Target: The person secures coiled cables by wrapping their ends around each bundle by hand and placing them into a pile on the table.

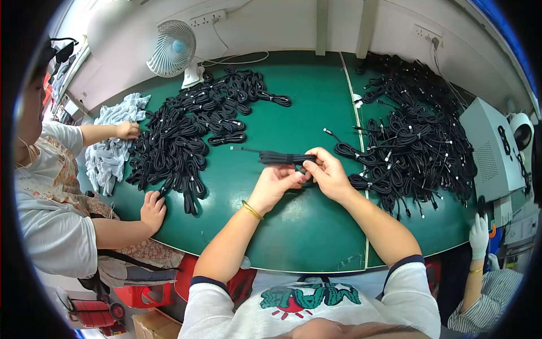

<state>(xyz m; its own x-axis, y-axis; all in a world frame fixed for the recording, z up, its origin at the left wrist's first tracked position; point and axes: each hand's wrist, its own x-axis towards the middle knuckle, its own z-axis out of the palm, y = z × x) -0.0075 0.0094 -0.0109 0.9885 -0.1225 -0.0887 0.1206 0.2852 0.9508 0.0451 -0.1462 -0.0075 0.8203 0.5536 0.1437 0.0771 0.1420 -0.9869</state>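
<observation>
Watching from afar on the head cam: black coiled cable bundle (270, 157) is up over the green tabletop (307, 231), lying crosswise between both hands. My right hand (329, 172) pinches its right end, left hand (276, 185) grasps it from below near the middle, plug (232, 148) sticking out left. Probably light, bendy, a bit springy, not fragile; hold it mid-bundle, at what might be a tie, hard to tell.

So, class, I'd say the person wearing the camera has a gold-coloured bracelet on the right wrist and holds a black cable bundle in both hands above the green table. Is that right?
Not quite: the head view shows the gold-coloured bracelet on the left wrist. The left hand and right hand do hold the black cable bundle above the green table.
</observation>
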